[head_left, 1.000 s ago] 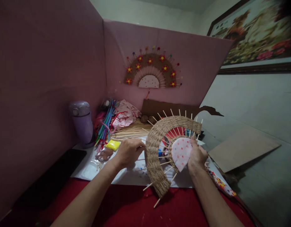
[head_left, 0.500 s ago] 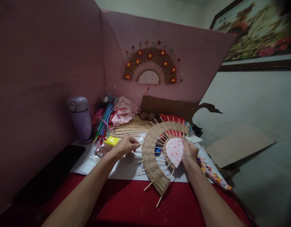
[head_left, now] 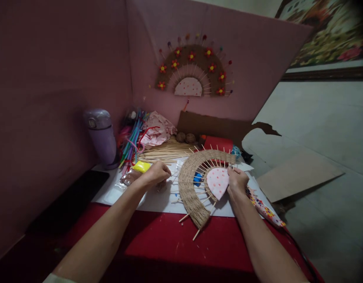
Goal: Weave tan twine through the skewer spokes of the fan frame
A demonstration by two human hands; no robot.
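Observation:
My right hand (head_left: pixel 237 180) pinches the straight edge of the pink dotted half-circle (head_left: pixel 218 182) of a woven fan-shaped piece. Around that centre curves a wide band of tan twine (head_left: pixel 186 179), threaded over thin wooden sticks that poke out past its outer rim. The piece stands tilted over the white sheet, its straight side facing right. Left of the band, my left hand (head_left: pixel 158 173) is closed, thumb and fingers together near the stick tips; anything between them is too small to make out. Below its fingers lies a brown lump (head_left: pixel 161 186), partly hidden.
A purple bottle (head_left: pixel 101 137), pipe cleaners (head_left: pixel 131 139), crumpled dotted cloth (head_left: pixel 158 129) and bundled sticks (head_left: pixel 160 152) stand or lie behind. A yellow packet (head_left: pixel 141 166) is beside my left wrist. A finished flowered fan (head_left: pixel 191 59) hangs on the pink board. Cardboard (head_left: pixel 301 173) lies at right.
The view has tipped down a little, so the background sits higher. My left hand has drawn slightly left, away from the woven band. My right hand keeps its hold on the piece.

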